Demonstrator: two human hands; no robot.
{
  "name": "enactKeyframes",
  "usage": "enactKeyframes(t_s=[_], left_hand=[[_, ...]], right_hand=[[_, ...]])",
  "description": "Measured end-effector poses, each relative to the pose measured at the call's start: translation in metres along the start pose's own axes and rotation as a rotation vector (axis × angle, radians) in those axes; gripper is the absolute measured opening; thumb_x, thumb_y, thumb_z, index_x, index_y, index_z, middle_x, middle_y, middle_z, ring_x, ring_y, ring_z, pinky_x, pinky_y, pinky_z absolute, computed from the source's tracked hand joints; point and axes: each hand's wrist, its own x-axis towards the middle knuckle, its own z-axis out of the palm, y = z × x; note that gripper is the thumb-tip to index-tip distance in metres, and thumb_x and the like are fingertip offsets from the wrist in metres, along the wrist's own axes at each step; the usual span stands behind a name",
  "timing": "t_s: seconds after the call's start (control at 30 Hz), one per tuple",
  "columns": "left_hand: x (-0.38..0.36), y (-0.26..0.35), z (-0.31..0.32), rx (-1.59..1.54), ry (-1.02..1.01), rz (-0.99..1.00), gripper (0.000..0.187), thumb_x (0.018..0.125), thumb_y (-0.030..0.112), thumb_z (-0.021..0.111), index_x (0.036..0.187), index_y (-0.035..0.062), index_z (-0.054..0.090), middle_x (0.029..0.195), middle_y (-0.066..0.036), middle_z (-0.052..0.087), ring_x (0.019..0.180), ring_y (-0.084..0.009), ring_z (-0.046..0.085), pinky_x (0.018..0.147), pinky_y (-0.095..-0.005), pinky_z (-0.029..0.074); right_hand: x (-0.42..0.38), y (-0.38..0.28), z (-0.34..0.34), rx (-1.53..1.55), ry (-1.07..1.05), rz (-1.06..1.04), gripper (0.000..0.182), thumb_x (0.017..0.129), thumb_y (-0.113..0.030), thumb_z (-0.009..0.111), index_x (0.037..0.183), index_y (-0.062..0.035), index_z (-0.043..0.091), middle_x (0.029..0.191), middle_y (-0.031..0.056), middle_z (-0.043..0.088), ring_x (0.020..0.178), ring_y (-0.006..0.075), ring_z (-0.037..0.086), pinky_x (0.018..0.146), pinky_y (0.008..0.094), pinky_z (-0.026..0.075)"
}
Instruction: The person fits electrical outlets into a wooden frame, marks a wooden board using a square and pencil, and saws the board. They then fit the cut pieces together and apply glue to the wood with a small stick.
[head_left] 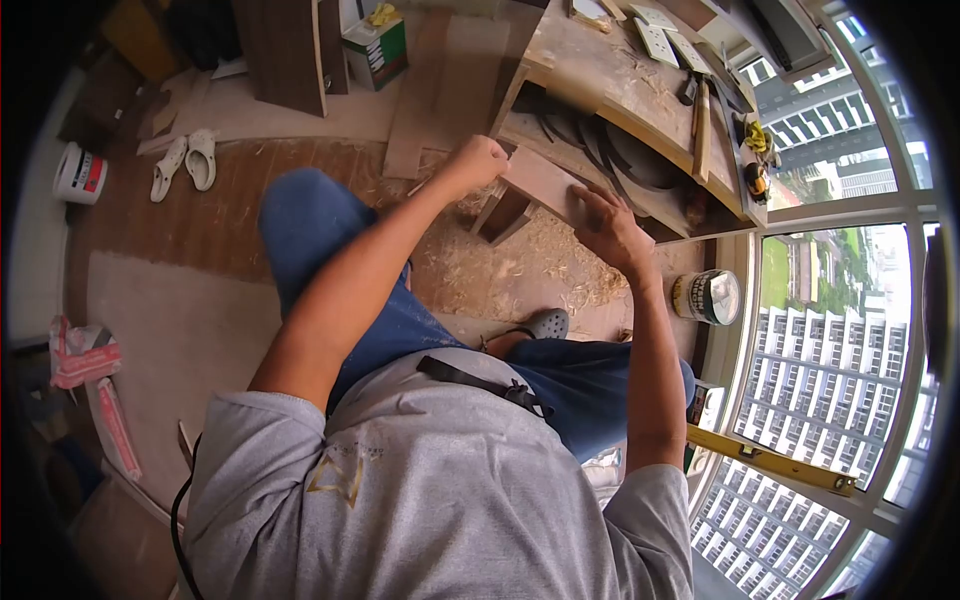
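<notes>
Light brown wood makes up the board (548,183), which lies between my two hands, its length running from one to the other. My right hand (612,230) holds its right end, fingers bent over the upper face. My left hand (475,165) is curled closed at the opposite end; I cannot tell whether it pinches anything or touches the wood. Directly below the board, nearer my left hand, is a box-like wooden piece (502,216).

Wood shavings (565,275) cover the floor beneath both hands. Just beyond my right hand stands the workbench (590,60), its edge limiting the space on that side. My bent left knee (305,220) sits under my left forearm. A paint bucket (707,297) stands to the right of my right hand; a spirit level (775,461) lies nearer my body on that side. Well left of my left hand are two pale clogs (201,160).

The board covers part of the box-like piece. Dark curved strips (600,150) inside the bench are indistinct. My right thumb is hard to make out.
</notes>
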Motion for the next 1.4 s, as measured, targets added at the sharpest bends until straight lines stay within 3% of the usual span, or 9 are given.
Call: enactKeyframes(t_s=[0.07,0.37,0.7,0.77,0.8,0.87,1.1,1.17,1.4], left_hand=[[-0.009,0.001,0.001,0.179,0.078,0.117,0.024,0.084,0.015,0.072,0.097,-0.0049,0.072,0.072,-0.007,0.067,0.059,-0.0134,0.06,0.054,-0.0323,0.047],[-0.004,-0.02,0.01,0.23,0.064,0.098,0.017,0.081,0.014,0.067,0.073,-0.0003,0.069,0.058,-0.006,0.061,0.052,-0.0142,0.055,0.05,-0.0326,0.042],[0.004,-0.022,0.01,0.263,0.051,0.01,0.017,0.081,0.013,0.069,0.073,-0.0018,0.067,0.059,-0.006,0.061,0.049,-0.0129,0.055,0.045,-0.0303,0.042],[0.004,-0.022,0.011,0.248,0.08,-0.046,0.022,0.073,0.021,0.07,0.069,-0.0001,0.072,0.068,-0.021,0.068,0.064,-0.0341,0.069,0.068,-0.0423,0.055],[0.003,-0.02,0.01,0.249,0.079,-0.046,0.022,0.073,0.021,0.07,0.069,-0.0001,0.072,0.068,-0.021,0.068,0.064,-0.0341,0.069,0.068,-0.0423,0.055],[0.0,-0.016,0.009,0.166,0.011,-0.091,0.019,0.081,0.015,0.073,0.075,-0.0025,0.068,0.061,-0.007,0.063,0.049,-0.0135,0.057,0.044,-0.0296,0.043],[0.006,-0.015,0.013,0.292,-0.002,-0.137,0.02,0.082,0.015,0.071,0.073,-0.0028,0.067,0.061,-0.008,0.062,0.05,-0.0139,0.057,0.044,-0.0299,0.044],[0.007,-0.021,0.015,0.31,0.058,-0.143,0.022,0.076,0.019,0.068,0.075,-0.0027,0.073,0.068,-0.021,0.07,0.066,-0.0343,0.072,0.07,-0.0427,0.057],[0.012,-0.038,0.019,0.355,0.116,-0.053,0.027,0.075,0.021,0.067,0.083,-0.0028,0.075,0.087,-0.029,0.07,0.084,-0.0435,0.071,0.077,-0.0474,0.057]], right_hand=[[0.0,0.001,0.006,0.068,-0.016,0.018,0.066,0.075,-0.012,0.071,0.14,-0.0114,0.059,0.142,0.0181,0.056,0.13,0.0389,0.052,0.111,0.0442,0.041],[-0.007,0.015,0.027,0.075,-0.006,0.042,0.067,0.075,-0.014,0.071,0.14,-0.0157,0.059,0.144,0.018,0.055,0.13,0.0401,0.051,0.11,0.0476,0.041],[-0.008,0.008,0.031,0.017,0.003,0.055,0.064,0.076,-0.009,0.069,0.139,-0.0131,0.057,0.139,0.0194,0.057,0.128,0.0395,0.053,0.109,0.0468,0.042],[-0.009,0.013,0.034,0.024,0.01,0.048,0.065,0.076,-0.011,0.069,0.14,-0.0143,0.057,0.138,0.0185,0.057,0.127,0.0402,0.053,0.109,0.0479,0.042],[-0.009,0.013,0.035,0.031,0.014,0.042,0.065,0.077,-0.012,0.069,0.14,-0.0155,0.057,0.138,0.0176,0.057,0.127,0.0409,0.053,0.109,0.049,0.041],[-0.011,0.012,0.035,0.028,0.016,0.041,0.065,0.077,-0.014,0.07,0.14,-0.0156,0.057,0.138,0.0177,0.057,0.128,0.0406,0.053,0.109,0.0489,0.04],[0.004,0.003,0.031,0.056,0.064,0.028,0.071,0.076,-0.021,0.081,0.142,-0.0122,0.055,0.14,0.0165,0.055,0.129,0.0377,0.052,0.111,0.047,0.039],[0.009,0.003,0.038,0.023,0.051,0.036,0.069,0.076,-0.022,0.079,0.141,-0.0134,0.055,0.139,0.0167,0.056,0.13,0.0378,0.052,0.111,0.0496,0.039],[0.019,0.003,0.044,0.031,0.016,0.038,0.06,0.08,-0.018,0.072,0.138,-0.0134,0.058,0.132,0.0157,0.059,0.127,0.0366,0.055,0.11,0.0524,0.04]])
